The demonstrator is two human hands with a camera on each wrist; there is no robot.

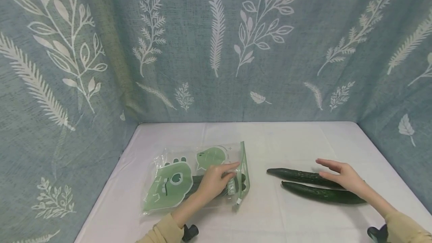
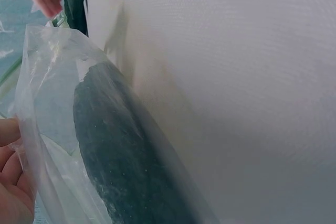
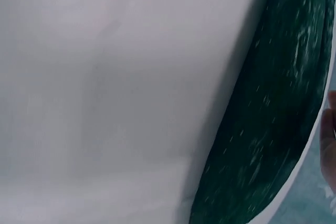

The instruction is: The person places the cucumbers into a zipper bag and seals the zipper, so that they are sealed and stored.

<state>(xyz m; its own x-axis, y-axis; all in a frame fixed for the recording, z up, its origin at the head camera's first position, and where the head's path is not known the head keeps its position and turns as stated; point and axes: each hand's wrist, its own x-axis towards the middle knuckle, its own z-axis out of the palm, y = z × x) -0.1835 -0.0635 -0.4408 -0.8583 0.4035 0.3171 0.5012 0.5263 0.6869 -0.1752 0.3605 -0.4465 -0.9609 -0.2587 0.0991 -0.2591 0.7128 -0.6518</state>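
Note:
A clear zip bag [image 1: 175, 185] with green cartoon dinosaur prints lies at left of centre, its green zip edge [image 1: 243, 171] facing right. Inside it is a dark green cucumber [image 2: 121, 145], seen through the plastic in the left wrist view. My left hand [image 1: 212, 181] reaches over the bag and pinches the plastic near the zip end, thumb and fingers around it. To the right lie two loose cucumbers, a far one [image 1: 297, 174] and a near one [image 1: 324, 193], roughly side by side. My right hand [image 1: 349, 177] hovers over their right part with fingers extended, holding nothing.
A white cloth [image 1: 263, 220] covers the table. Blue-green curtains [image 1: 189, 48] with white leaf prints enclose the back and both sides. Black wrist cameras show at the left wrist [image 1: 190, 232] and right wrist [image 1: 377, 233].

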